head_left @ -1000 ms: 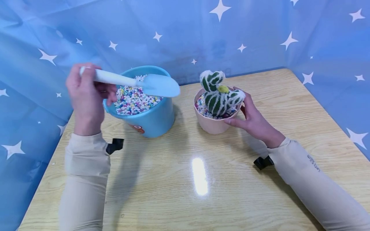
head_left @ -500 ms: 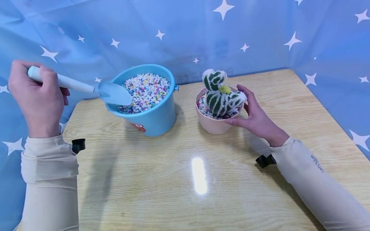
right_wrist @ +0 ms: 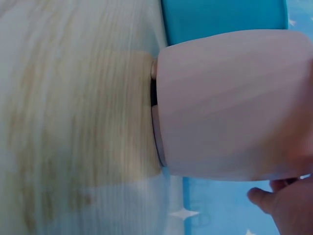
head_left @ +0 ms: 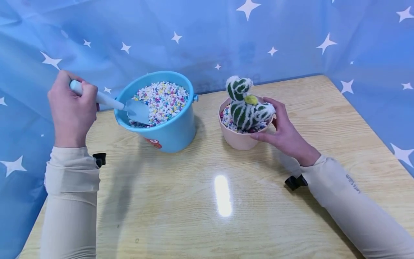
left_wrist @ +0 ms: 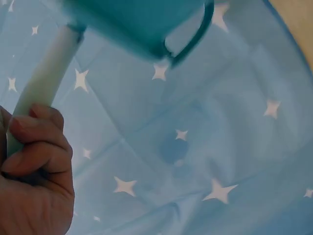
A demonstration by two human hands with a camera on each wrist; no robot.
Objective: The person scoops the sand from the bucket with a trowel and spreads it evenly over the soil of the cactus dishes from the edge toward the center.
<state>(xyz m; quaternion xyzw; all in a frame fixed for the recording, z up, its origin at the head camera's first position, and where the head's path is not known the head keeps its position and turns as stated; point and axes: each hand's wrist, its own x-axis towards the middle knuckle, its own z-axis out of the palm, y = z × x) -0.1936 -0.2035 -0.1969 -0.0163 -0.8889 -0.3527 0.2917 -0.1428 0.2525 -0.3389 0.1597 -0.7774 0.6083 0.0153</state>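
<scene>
In the head view, my left hand (head_left: 71,109) grips the pale handle of a light blue trowel (head_left: 137,110). The blade points down into the left side of a blue bucket (head_left: 173,135), its tip against multicoloured pebbles (head_left: 165,97). My fingers (left_wrist: 41,132) curl round the handle in the left wrist view, the bucket above them. To the right stands a pink flowerpot (head_left: 237,141) with a fuzzy green-and-white cactus (head_left: 240,115) and pebbles inside. My right hand (head_left: 286,131) holds the pot's right rim, thumb in front. The right wrist view shows the pot's side (right_wrist: 234,107) close up.
Both containers stand on a wood-grain table (head_left: 181,194), near its back edge. A blue cloth (head_left: 210,32) with white stars hangs behind and to both sides. Bare tabletop lies in front of the bucket and pot.
My left hand first swung the trowel left from above the bucket, then came back right and lowered its blade to the pebbles. The right hand stays on the pot.
</scene>
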